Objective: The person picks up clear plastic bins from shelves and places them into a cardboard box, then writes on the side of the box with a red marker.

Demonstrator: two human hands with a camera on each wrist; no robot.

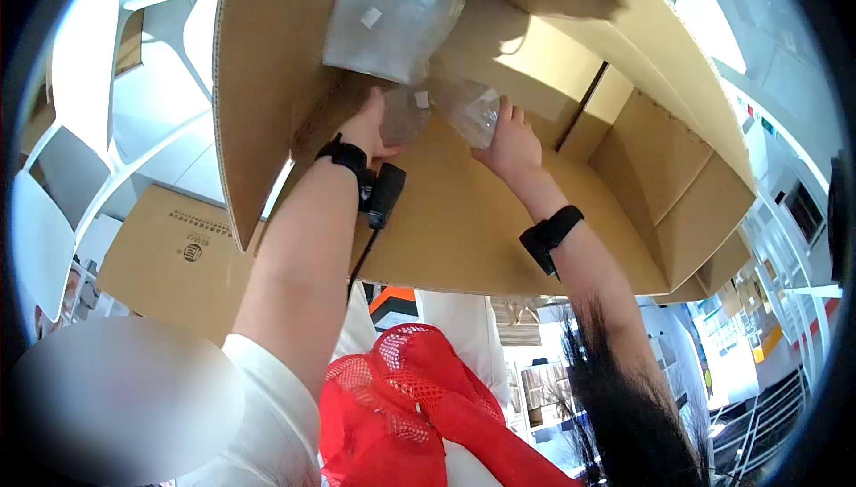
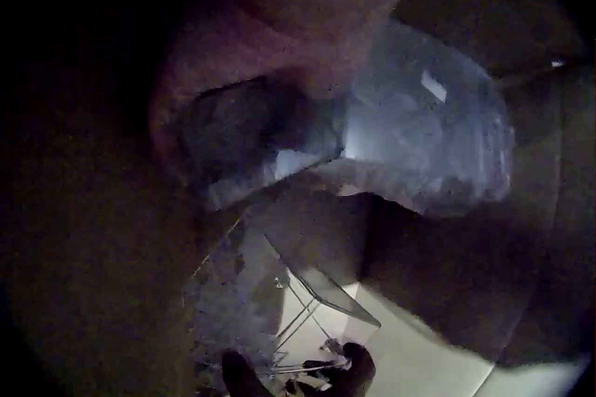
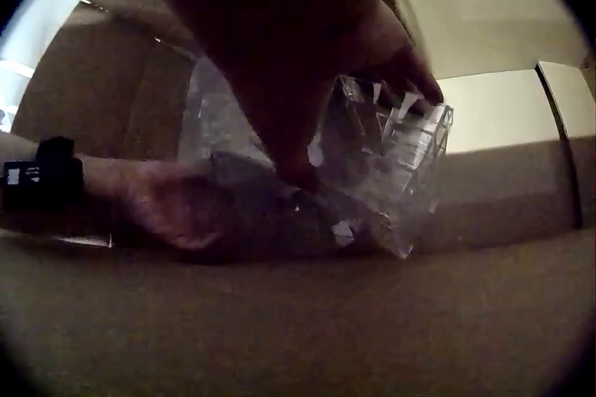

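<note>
Inside a large cardboard box, my right hand (image 1: 514,144) (image 3: 358,53) grips a clear plastic container (image 1: 475,114) (image 3: 396,160), with fingers and thumb on either side of it. My left hand (image 1: 366,130) (image 2: 270,53) is at the box's left side, its fingers and thumb around another clear plastic piece (image 1: 407,116) (image 2: 251,136). The two clear pieces lie close together; whether they touch cannot be told. Just beyond my left hand stands a bigger block of clear plastic packaging (image 1: 388,19) (image 2: 428,118) with a small white label. The left wrist view is dark.
The cardboard box (image 1: 419,228) surrounds both hands, its tall wall (image 1: 263,59) on the left and folded flaps (image 1: 664,157) on the right. A flat printed carton (image 1: 169,255) lies outside at left, near white chairs (image 1: 85,68). Red mesh fabric (image 1: 406,398) hangs below.
</note>
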